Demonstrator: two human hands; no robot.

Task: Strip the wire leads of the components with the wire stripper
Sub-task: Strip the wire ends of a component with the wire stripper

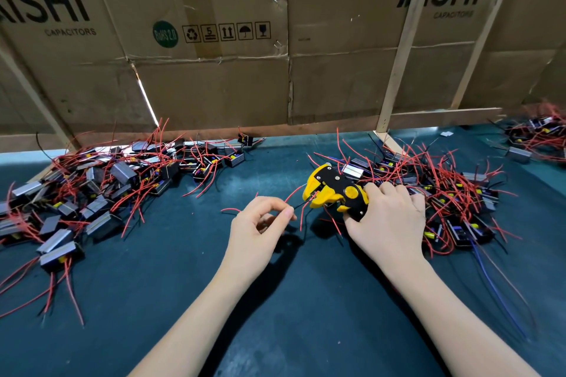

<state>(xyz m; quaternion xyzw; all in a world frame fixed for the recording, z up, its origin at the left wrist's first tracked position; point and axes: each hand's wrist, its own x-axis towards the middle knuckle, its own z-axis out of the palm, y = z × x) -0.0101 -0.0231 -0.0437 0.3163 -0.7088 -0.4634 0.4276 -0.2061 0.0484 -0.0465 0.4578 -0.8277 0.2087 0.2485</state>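
Observation:
My right hand (387,217) grips the handles of a yellow and black wire stripper (332,191), its jaws pointing left over the dark green table. My left hand (262,223) pinches a thin black wire lead (301,203) between thumb and forefinger, and the lead's end reaches the stripper's jaws. Red leads (303,214) hang beside it. The component they belong to is hidden under my left hand. A heap of black components with red leads (92,193) lies at the left. Another such heap (444,193) lies at the right, just behind my right hand.
Flattened cardboard boxes (214,70) on a wooden frame (398,49) wall off the back of the table. A third heap of components (539,135) lies at the far right. The green table surface (183,285) between my forearms is bare.

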